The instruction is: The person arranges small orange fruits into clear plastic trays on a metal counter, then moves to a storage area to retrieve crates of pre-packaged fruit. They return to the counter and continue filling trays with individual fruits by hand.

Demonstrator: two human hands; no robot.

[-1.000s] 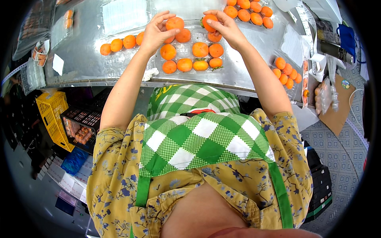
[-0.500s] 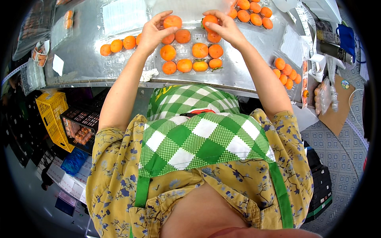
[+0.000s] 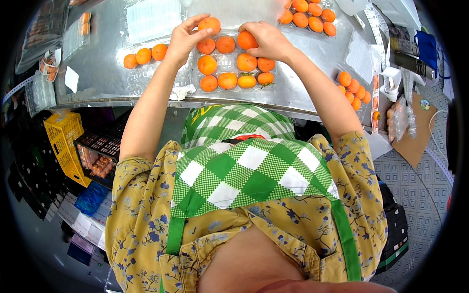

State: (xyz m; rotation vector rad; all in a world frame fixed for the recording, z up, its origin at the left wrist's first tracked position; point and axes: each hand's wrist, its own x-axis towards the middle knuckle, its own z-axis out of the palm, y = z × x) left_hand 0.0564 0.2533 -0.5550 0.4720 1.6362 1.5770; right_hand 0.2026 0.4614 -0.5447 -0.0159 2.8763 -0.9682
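An orange persimmon is gripped between the thumb and fingers of my left hand, just above the far left corner of a clear plastic tray. My right hand has its fingers closed round another persimmon at the tray's far right part. Several persimmons lie in the tray in rows, among them one with a green leafy top. A bare pocket shows in the tray's middle. My right hand covers the tray's far right corner.
Left of the tray, persimmons lie in another clear tray. More filled trays of persimmons stand at the far right and near right. White padded sheets lie at the back. A crumpled white tissue sits by the metal table's front edge.
My right hand has moved left and nearer to me, bringing its persimmon down to the tray. My left hand has shifted slightly left, still holding its persimmon.
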